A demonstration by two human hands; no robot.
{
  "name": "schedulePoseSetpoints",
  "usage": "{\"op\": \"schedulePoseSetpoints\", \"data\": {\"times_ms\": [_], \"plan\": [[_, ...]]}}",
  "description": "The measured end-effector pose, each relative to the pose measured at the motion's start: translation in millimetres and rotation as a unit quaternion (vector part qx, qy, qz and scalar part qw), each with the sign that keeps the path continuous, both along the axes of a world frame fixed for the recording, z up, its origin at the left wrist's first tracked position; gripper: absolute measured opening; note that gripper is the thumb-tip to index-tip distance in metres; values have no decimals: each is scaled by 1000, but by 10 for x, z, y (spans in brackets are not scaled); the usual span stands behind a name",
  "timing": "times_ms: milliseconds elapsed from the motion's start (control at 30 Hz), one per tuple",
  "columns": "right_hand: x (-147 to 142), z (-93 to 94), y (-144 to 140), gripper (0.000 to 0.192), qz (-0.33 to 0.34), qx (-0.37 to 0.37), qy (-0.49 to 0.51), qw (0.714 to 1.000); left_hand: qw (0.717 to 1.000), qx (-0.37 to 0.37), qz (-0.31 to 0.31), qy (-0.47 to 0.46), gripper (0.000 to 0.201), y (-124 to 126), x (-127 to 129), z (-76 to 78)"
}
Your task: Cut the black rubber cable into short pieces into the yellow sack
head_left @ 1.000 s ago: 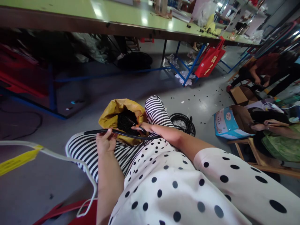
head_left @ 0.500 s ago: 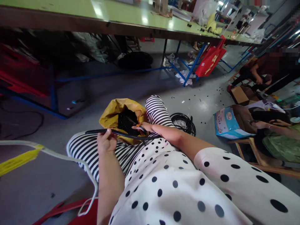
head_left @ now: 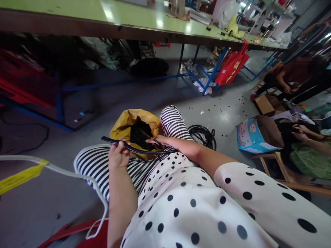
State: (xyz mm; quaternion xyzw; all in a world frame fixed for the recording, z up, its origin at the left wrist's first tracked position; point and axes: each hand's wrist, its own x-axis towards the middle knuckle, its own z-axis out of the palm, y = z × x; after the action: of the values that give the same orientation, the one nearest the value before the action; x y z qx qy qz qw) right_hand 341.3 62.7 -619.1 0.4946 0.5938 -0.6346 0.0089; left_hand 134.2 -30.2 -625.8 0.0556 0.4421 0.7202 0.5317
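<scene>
My left hand (head_left: 118,154) grips a black ribbed hose (head_left: 134,148) that runs across my striped lap towards my right side. The hose's free end sticks out left of the hand. My right hand (head_left: 156,141) holds scissors (head_left: 152,139) with an orange handle at the hose, over a yellow bag (head_left: 126,121) full of short black pieces (head_left: 139,132). The bag sits between my knees.
A coil of black hose (head_left: 203,135) lies on the floor right of my knee. A long green-topped table (head_left: 124,17) on blue legs stands ahead, with a red bag (head_left: 231,67) hanging from it. Other people sit at the right beside an open box (head_left: 249,136). A white cord (head_left: 64,172) crosses the lower left.
The hose has slid to the right through my left hand, so less of it sticks out at the left. A hand of the person on the right has moved.
</scene>
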Motion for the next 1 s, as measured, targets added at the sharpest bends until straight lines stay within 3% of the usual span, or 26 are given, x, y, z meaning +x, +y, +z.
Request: {"op": "schedulePoseSetpoints", "data": {"times_ms": [200,433,667,833,1000], "plan": [[15,-21,19,58,5,-4,12,1000,999,-35,13,-28,24,-20,86,225],[6,-92,47,58,21,22,-6,1000,996,-78,15,39,27,35,124,146],[-4,-164,82,58,40,39,-11,998,985,-105,31,132,78,59,206,7],[-3,-133,76,61,52,44,-12,998,988,-102,18,112,43,62,143,-1],[6,-90,52,63,58,54,-1,997,990,-97,31,95,37,66,76,-1]]}}
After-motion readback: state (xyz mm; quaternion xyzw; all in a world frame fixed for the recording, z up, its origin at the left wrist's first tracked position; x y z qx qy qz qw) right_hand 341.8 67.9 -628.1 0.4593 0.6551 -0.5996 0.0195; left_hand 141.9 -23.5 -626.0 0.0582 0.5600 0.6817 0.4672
